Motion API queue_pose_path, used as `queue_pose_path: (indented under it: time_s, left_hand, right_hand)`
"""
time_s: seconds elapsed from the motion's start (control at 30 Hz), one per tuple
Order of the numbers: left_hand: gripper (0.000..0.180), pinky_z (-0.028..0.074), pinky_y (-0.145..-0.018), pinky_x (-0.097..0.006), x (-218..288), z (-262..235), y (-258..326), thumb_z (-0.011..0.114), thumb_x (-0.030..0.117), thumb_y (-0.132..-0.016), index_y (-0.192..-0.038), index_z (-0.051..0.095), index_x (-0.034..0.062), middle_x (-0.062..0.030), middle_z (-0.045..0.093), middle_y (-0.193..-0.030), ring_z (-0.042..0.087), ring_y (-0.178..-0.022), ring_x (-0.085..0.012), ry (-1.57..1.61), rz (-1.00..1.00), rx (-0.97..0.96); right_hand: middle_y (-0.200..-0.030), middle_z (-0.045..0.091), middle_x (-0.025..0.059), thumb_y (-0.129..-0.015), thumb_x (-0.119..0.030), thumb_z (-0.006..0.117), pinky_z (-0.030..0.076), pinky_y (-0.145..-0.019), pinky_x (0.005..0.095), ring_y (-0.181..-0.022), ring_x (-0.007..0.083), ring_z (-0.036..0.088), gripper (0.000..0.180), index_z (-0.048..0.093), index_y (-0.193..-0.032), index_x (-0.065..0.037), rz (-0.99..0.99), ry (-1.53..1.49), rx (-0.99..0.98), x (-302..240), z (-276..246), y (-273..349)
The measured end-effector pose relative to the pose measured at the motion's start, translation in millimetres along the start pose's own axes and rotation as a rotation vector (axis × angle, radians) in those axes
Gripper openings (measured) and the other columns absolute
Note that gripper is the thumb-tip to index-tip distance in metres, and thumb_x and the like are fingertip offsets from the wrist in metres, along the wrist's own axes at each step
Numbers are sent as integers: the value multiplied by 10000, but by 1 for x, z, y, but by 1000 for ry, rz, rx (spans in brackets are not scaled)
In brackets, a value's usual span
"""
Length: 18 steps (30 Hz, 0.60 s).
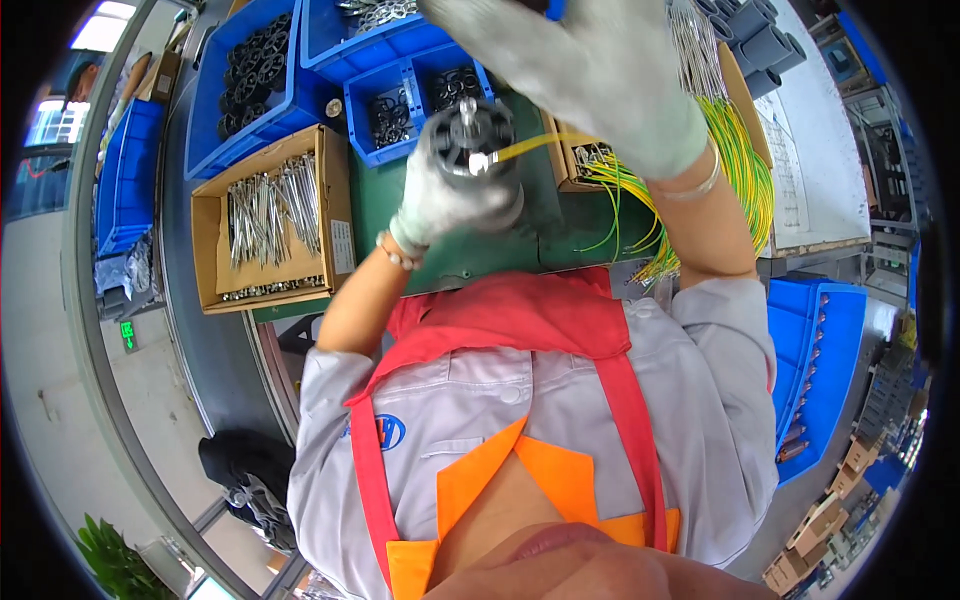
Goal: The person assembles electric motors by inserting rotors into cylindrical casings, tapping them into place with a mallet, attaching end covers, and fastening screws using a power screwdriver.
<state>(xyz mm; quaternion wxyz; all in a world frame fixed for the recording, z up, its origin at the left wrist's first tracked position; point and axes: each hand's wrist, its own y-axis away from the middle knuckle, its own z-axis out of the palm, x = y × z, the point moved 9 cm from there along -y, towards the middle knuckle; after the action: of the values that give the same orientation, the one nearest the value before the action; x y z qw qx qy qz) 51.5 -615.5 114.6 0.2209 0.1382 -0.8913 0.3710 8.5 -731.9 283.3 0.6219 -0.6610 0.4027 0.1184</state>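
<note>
In my left hand (436,200), gloved in white, is a grey cylindrical part with a black slotted round end (487,127). A metal stud sticks up from the middle of that end. A yellow wire (530,147) with a pale terminal at its tip lies across the black end and runs off to the right. My right hand (625,85), also gloved, is raised above and to the right of the part, somewhat blurred. Its thumb stretches left, away from the other fingers, whose tips are cut off by the upper edge. Nothing shows in its grip.
A cardboard box (340,200) of metal rods stands on the left of the green work surface (385,265). Blue bins (213,150) behind hold black round parts and small rings. At right lie a bundle of yellow-green wires (740,170) and grey tubes (762,48).
</note>
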Motion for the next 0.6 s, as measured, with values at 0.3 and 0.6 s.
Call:
queue_pose_path:
  time_s: [0.3,0.6]
  left_hand:
    - [311,564,-801,-317,-77,-33,-29,700,205,-902,-1156,612,48,-42,678,-981,665,-869,-139,1091,-690,215]
    - [309,544,-760,-278,-40,-92,18,649,302,-934,-1101,652,43,-26,676,-943,651,-838,-109,1103,-763,321]
  right_hand:
    - [-1236,601,112,-938,-17,573,490,-901,261,-1023,137,601,494,419,-1405,28,755,-457,110,141,26,170]
    - [-1051,678,68,-932,-127,675,527,-852,289,-917,121,636,324,602,-1202,36,1065,-610,-534,109,136,203]
